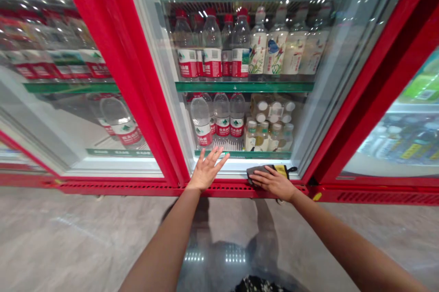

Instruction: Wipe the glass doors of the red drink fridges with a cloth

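My left hand [205,171] is open, its fingers spread in front of the lower glass of a fridge door. Whether its fingertips touch the glass I cannot tell. My right hand [270,181] lies over a folded dark grey cloth [253,174] with a yellow label and a black loop, pressing it at the bottom of the same glass door [236,164]. Part of the cloth is hidden under the fingers. Behind the glass, close above my left hand, stand large water bottles [201,123] with red and white labels. Small white-capped bottles [269,136] stand above my right hand.
A red door frame [137,68] rises at the left, and another red post [363,86] at the right. A red slotted base [137,188] runs along the grey floor [68,237]. Upper shelves hold more bottles [212,45]. Neighbouring fridge sections flank this door.
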Tool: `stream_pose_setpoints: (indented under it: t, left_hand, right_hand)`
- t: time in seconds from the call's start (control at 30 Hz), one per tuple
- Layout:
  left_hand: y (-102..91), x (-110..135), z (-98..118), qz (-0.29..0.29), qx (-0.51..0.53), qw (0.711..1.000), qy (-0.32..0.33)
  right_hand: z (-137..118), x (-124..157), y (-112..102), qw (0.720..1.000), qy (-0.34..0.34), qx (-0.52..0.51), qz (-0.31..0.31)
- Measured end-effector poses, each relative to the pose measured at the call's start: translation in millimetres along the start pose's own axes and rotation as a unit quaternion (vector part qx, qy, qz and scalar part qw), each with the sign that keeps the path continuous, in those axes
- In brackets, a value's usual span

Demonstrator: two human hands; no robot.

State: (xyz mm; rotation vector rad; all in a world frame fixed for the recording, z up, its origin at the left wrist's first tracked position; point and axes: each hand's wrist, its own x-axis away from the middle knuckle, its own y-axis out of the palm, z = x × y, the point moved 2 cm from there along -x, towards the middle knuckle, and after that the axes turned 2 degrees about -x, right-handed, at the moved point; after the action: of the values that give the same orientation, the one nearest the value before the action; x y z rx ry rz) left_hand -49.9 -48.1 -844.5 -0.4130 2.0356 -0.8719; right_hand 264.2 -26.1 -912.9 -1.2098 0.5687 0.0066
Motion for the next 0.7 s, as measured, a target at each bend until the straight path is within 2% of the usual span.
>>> stream_pose_setpoints:
  t: [0.07,0.17,0.27,0.33,0.4,0.53,0.63,0.7]
  left_hand:
    - [-2.5,7.6,-6.9,-0.005,-0.003,1.000,-0.016]
    - [-3.0,13.7,-10.0,-0.008,-0.011,0.999,-0.029]
    - [-1.2,14.5,-8.0,-0.001,-0.024,0.999,-0.030]
    - [-1.0,14.6,-7.7,0.005,-0.038,0.999,-0.026]
    - [-2.4,15.8,-10.1,0.008,-0.052,0.998,-0.023]
    - [-8.9,22.2,-22.0,0.021,-0.074,0.996,-0.036]
    - [-13.6,29.6,-31.2,0.027,-0.093,0.994,-0.053]
    - [-15.4,34.8,-34.8,0.021,-0.098,0.993,-0.066]
  right_hand:
    - [2.2,-10.7,-9.0,0.999,0.040,-0.004,0.016]
    - [-11.2,-47.7,-11.9,0.995,0.095,-0.004,0.036]
    - [-33.4,-75.7,1.5,0.996,0.079,-0.005,0.030]
    - [-41.9,-75.8,13.5,0.999,0.040,-0.008,0.013]
    - [-41.6,-63.7,20.5,1.000,0.005,-0.011,0.000]
    - [-27.9,-46.4,9.9,1.000,0.008,-0.009,-0.007]
    - [-31.6,-68.5,0.1,0.999,0.047,-0.012,0.007]
    - [-45.8,-93.0,5.3,0.998,0.063,-0.019,0.024]
